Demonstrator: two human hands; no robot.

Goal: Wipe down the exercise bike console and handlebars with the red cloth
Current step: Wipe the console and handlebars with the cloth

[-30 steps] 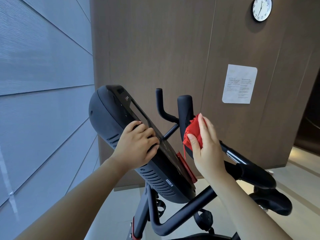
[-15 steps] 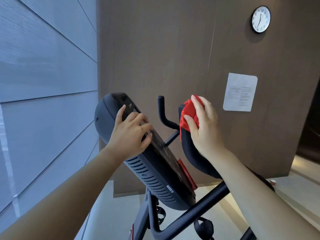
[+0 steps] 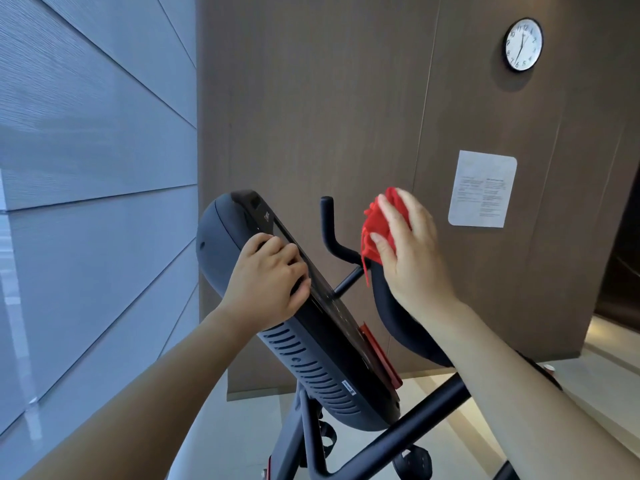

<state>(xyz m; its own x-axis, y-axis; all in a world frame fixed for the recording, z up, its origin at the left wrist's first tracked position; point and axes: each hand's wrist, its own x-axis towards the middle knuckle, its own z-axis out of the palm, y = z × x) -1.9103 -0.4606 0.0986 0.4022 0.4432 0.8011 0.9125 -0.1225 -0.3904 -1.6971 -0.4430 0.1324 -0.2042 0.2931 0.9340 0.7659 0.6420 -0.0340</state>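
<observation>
Head: left hand (image 3: 268,277) grips console (image 3: 313,362), right hand (image 3: 412,261) clutches red cloth (image 3: 379,226).

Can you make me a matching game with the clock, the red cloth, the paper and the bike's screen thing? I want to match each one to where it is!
Things:
1. clock
2. red cloth
3. paper sheet
4. console

Places:
A. gripped at its edge by the left hand
B. highest up on the brown wall
C. stuck on the wall, lower than the clock
D. under the right hand, on top of the handlebar

Pairs: 1-B, 2-D, 3-C, 4-A.
</observation>
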